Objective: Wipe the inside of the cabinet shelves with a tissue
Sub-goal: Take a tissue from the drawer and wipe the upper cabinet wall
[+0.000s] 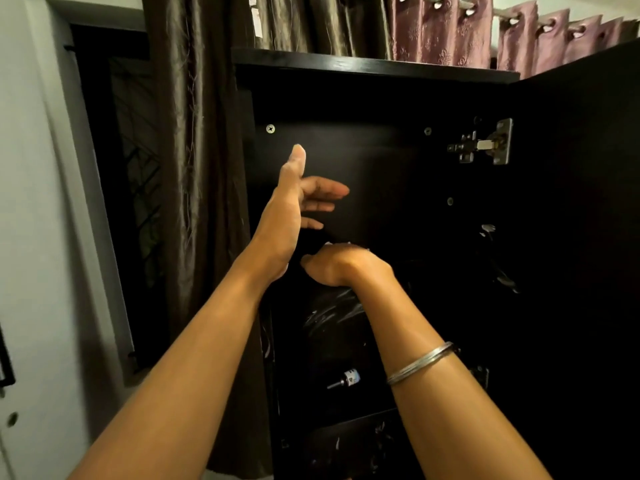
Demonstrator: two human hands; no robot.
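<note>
A tall, dark brown, almost black wooden cabinet (381, 69) is seen from head height with its door (581, 202) swung wide to the right. Two bare forearms are raised from the bottom of the view into the upper compartment.

The left hand (294, 209) is held edge-on, thumb pointing up and fingers (325, 192) stretched out loosely toward the right; nothing is gripped by it, and whether the cabinet's dark back panel (363, 157) is touched by the fingertips cannot be told. The right hand (341, 266) is placed just below and to the right of it, bent down at the wrist with the knuckles on top. A small edge of white tissue (337, 243) is visible above those knuckles, so the tissue appears to be pressed or held beneath this hand, deep in the compartment; the fingers themselves are hidden, and the exact grip cannot be told. A thin silver metal bangle (420, 362) is worn on the right forearm.

A silver metal hinge (485, 145) is fixed at the upper right, where door and cabinet meet, and a pale round screw head (270, 128) is set in the back panel at upper left. Glossy black plastic (332, 313) is seen below the hands, and lower down a small bottle with a silver cap (346, 380) lies on its side. Olive-brown satin curtains (187, 133) hang to the left, and mauve eyelet curtains (450, 29) hang behind the cabinet top.
</note>
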